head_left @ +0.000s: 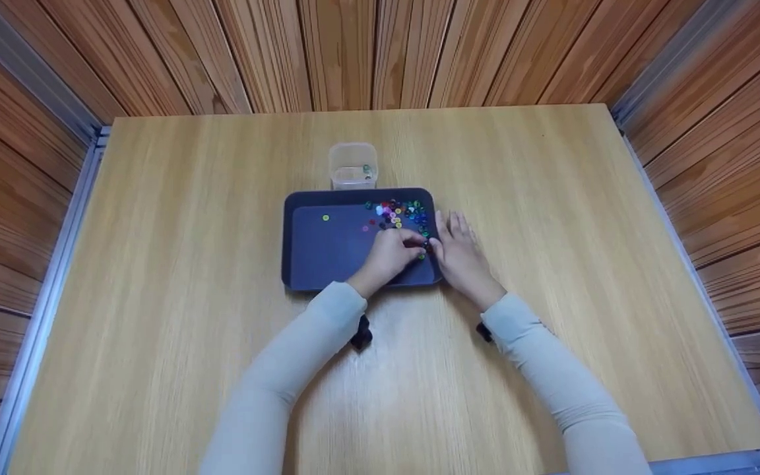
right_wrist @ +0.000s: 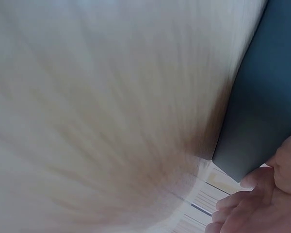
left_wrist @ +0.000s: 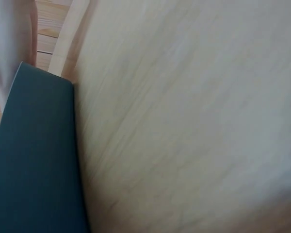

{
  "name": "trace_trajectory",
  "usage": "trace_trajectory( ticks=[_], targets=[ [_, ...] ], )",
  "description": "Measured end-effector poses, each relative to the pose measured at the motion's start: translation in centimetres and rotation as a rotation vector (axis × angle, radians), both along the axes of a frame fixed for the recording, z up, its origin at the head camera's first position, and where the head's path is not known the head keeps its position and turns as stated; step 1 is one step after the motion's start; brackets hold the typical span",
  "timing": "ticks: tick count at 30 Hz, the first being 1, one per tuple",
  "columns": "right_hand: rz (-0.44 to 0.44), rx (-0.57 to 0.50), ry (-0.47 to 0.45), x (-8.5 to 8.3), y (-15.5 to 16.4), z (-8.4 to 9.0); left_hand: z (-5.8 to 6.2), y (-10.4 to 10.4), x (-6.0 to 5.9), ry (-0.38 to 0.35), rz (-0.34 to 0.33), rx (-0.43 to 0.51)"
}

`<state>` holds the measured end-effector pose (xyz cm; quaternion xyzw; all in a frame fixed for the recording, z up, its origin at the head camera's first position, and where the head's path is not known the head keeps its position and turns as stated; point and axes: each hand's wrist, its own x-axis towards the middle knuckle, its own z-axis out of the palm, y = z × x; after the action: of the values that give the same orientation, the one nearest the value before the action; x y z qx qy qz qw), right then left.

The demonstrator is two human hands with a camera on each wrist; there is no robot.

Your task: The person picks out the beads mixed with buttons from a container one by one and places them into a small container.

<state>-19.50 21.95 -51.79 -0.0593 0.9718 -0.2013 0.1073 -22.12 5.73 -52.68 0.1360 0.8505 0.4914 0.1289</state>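
A dark blue tray (head_left: 327, 264) holds many small round coloured pieces, like beads or buttons (head_left: 393, 214), gathered mostly toward its far right. My left hand (head_left: 390, 254) reaches over the tray's right part, its fingers and thumb bent toward each other beside several small pieces near the right wall. Whether a piece is between the fingertips is too small to tell. Against the outside of the right wall lies my right hand (head_left: 464, 264), fingers straight and thumb at the rim. The right wrist view shows the right hand (right_wrist: 262, 204) touching the tray's wall (right_wrist: 266, 97).
Behind the tray stands a clear plastic container (head_left: 353, 165) with a few green pieces inside. One yellow piece (head_left: 326, 218) lies apart on the left of the tray floor. Wooden panels (head_left: 353, 53) and metal rails border the wooden table (head_left: 189, 264).
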Motion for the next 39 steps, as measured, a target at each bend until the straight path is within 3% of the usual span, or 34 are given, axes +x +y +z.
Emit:
trace_trajectory(
  ticks=[5,13,21,25,32,35,39],
  targets=[
    [0.014,0.003,0.002,-0.1,0.0,0.1,-0.1,0.2,0.0,0.011,-0.017,-0.018],
    [0.008,0.006,-0.024,-0.1,0.1,0.2,0.1,0.6,-0.3,-0.052,-0.028,-0.041],
    [0.013,0.025,-0.014,-0.1,0.0,0.2,0.2,1.2,-0.5,-0.066,-0.029,-0.104],
    [0.016,0.043,-0.011,-0.1,0.0,0.3,0.2,1.4,-0.6,-0.047,-0.054,-0.142],
    [0.028,0.043,0.026,0.0,0.0,0.3,0.3,1.6,-0.4,0.072,-0.111,-0.216],
    [0.039,0.052,0.039,0.0,0.0,0.3,0.3,1.5,-0.4,0.074,-0.114,-0.216],
    [0.043,0.080,0.035,0.0,0.0,0.4,0.3,0.9,-0.7,0.019,-0.063,-0.163]
  ],
)
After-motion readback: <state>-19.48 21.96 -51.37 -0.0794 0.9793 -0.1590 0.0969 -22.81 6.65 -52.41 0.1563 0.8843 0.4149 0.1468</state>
